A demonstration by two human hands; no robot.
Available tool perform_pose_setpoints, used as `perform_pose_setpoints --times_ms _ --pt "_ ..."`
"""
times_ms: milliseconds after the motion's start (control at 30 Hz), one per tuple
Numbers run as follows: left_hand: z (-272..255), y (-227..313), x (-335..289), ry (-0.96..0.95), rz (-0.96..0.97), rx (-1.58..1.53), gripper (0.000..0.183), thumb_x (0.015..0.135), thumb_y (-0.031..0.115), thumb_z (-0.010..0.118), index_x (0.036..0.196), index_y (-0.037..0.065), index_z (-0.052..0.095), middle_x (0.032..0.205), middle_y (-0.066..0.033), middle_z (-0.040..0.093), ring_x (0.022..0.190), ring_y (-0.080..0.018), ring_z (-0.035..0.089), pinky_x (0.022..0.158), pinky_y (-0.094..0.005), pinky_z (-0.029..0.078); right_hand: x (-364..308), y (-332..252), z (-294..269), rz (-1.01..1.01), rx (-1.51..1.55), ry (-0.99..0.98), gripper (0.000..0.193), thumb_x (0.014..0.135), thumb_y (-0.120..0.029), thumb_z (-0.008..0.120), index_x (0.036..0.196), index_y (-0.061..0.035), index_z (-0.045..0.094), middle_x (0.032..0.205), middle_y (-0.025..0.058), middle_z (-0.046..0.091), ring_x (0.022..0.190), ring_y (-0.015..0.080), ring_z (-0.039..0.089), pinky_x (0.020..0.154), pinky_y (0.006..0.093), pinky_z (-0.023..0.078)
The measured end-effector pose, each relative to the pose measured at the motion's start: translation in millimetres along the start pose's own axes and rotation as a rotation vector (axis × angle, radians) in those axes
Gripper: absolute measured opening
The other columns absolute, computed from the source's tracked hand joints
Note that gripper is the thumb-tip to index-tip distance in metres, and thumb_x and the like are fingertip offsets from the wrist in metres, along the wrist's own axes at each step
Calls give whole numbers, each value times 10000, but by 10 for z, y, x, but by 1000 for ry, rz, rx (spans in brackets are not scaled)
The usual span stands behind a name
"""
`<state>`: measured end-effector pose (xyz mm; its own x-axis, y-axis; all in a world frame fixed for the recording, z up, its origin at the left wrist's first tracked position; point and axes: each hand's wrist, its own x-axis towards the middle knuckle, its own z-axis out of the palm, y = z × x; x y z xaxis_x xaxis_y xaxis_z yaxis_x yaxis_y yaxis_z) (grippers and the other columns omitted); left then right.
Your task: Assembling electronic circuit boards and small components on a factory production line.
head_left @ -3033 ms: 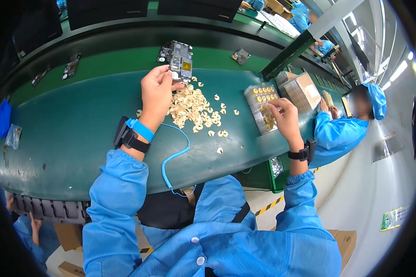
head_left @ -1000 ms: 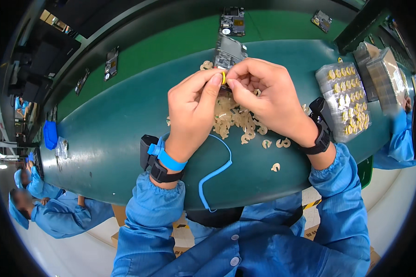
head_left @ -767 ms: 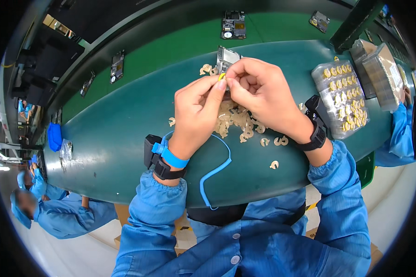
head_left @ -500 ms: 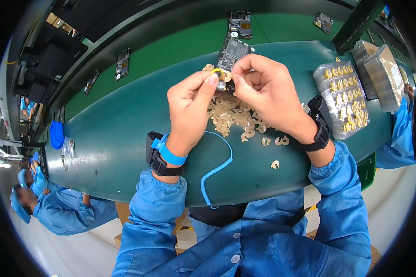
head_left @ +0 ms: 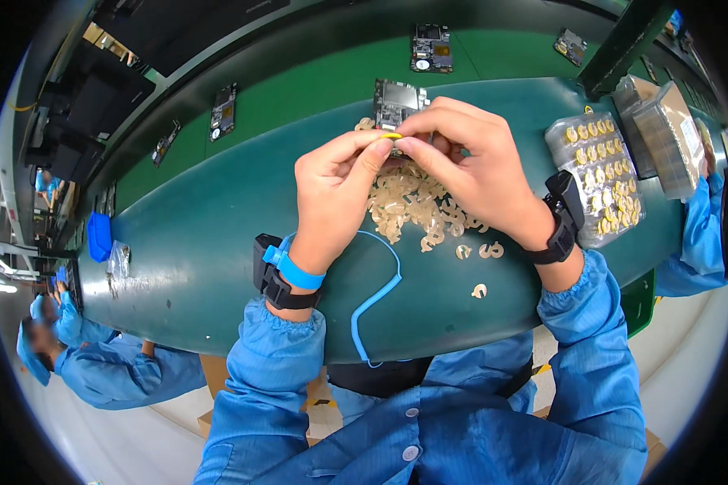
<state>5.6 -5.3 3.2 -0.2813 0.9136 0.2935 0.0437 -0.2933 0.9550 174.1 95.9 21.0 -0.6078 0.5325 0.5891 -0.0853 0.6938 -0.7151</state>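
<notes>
Both hands meet above the table, fingertips together in a pinch. Between them is a small round part with a yellow rim (head_left: 391, 136), seen nearly edge-on. My left hand (head_left: 336, 186) grips its left side between thumb and forefinger. My right hand (head_left: 477, 166) pinches at its right side, its thumb and forefinger closed on the edge. Just beyond the fingertips lies a circuit board (head_left: 398, 99) with a silver shield, its near end covered by the hands. A heap of beige ring-shaped stickers (head_left: 412, 202) is spread below the hands, partly hidden by the right one.
At the right, a clear tray (head_left: 594, 174) holds rows of yellow-rimmed round parts, beside stacked clear plastic boxes (head_left: 671, 137). More boards (head_left: 432, 50) lie on the green belt (head_left: 323, 77). A coiled blue cord (head_left: 368, 311) hangs over the near table edge. Co-workers (head_left: 113, 360) sit at the left.
The yellow-rimmed part has turned from face-on to nearly edge-on, and the fingertips have drawn together. The beige sticker seen beside it is now hidden. Boards on the belt have shifted right.
</notes>
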Motion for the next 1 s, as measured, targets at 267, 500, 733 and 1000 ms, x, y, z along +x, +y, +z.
perform_pose_setpoints --times_ms 267,500,733,1000 --pt "27 41 5 8 -70 -121 261 1053 142 606 1096 -95 705 1040 -129 736 939 -193 727 868 -357 635 -25 70 70 -284 -322 141 135 852 -18 746 981 -11 709 834 88 619 662 249 640 569 345 517" --pt "-28 28 -8 61 -20 -56 245 1050 131 607 1104 -82 715 1027 -128 739 937 -184 724 859 -340 632 9 7 67 -242 -151 88 167 843 -15 769 1000 2 716 868 92 637 669 220 631 599 329 520" --pt "19 17 -39 42 29 -11 195 1016 73 656 1126 -73 726 1027 -90 748 917 -115 695 821 -269 584 -31 21 73 17 -26 71 123 862 -31 775 967 9 726 821 62 624 603 116 536 549 262 425" --pt "-22 51 -42 14 119 271 162 1004 46 656 1079 -72 739 932 -87 748 863 -95 677 768 -239 554 -33 67 126 136 186 86 93 888 -40 764 930 31 721 806 26 613 609 52 503 545 226 398"
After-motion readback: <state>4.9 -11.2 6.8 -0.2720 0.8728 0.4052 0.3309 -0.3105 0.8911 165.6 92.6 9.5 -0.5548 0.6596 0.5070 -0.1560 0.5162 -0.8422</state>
